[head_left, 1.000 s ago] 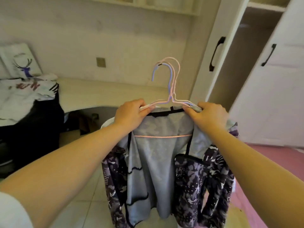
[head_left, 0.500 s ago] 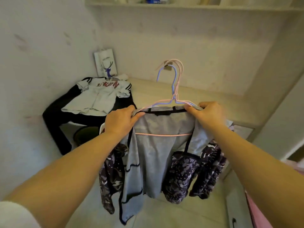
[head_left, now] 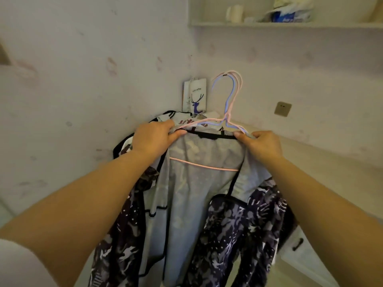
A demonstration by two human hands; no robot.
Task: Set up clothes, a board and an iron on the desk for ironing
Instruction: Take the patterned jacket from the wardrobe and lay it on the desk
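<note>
The pale, stained wall [head_left: 83,69] fills the far left and far side of the scene, meeting in a corner behind the hands. A light bench [head_left: 331,162] runs along the far wall from that corner out to the right, with a drawer front and dark handle [head_left: 297,244] showing below it at the near right.

In the centre, held up in the air in front of the bench, hangs the patterned garment [head_left: 196,204]: grey on its inner side, with dark purple-and-white printed panels falling down both edges and black piping along the seams. It hangs from a bunch of thin wire hangers [head_left: 229,104], pink and pale blue, whose hooks stand upright above the collar and whose pink lower bar crosses the grey cloth.

The left hand [head_left: 153,137] has its grip clamped on the left shoulder of the garment and the hanger arm there, fingers curled over the top. The right hand [head_left: 261,146] is likewise closed on the right shoulder and hanger arm. Both bare forearms reach in from the near edge.

Behind the left hand, in the far corner of the bench, lies a white printed shirt [head_left: 182,119] over dark clothing. A white paper bag [head_left: 194,96] with a blue deer drawing stands against the wall just beyond it.

A shelf [head_left: 269,24] high on the far right carries a pale cup and a crumpled packet. A small wall socket [head_left: 283,109] sits on the far wall above the bench.
</note>
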